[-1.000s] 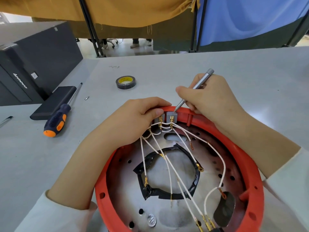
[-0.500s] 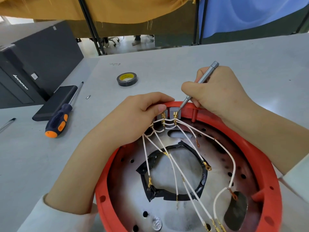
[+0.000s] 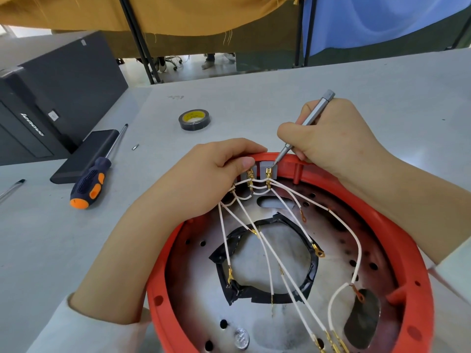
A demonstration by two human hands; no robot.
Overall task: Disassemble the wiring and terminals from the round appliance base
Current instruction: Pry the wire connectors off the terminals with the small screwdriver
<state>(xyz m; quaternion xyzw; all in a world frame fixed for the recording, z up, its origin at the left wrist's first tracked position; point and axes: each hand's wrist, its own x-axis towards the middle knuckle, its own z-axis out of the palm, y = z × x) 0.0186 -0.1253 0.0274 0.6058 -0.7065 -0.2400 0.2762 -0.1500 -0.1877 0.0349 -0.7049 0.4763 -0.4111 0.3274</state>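
Observation:
A round appliance base [image 3: 397, 240] with a red rim and a metal floor lies in front of me. Several white wires [image 3: 277, 258] with gold terminals fan out from grey terminal blocks [image 3: 265, 171] at its far rim. My left hand [image 3: 204, 179] curls over the rim, fingers gripping the left terminal block. A thin silver precision screwdriver [image 3: 305, 123] is held like a pen in my right hand [image 3: 331, 138], its tip touching the right terminal block. A ring of black tape [image 3: 265, 296] edges the central hole.
A screwdriver with a blue and orange handle [image 3: 89, 184] lies to the left beside a flat black device [image 3: 84, 156]. A roll of black tape [image 3: 194, 119] sits further back, a small screw [image 3: 135, 147] near it. A black computer case [image 3: 51, 98] stands far left.
The view has shifted a little, so the base sits lower and more to the right. Both hands stay at the terminal blocks, the screwdriver tip on the right one.

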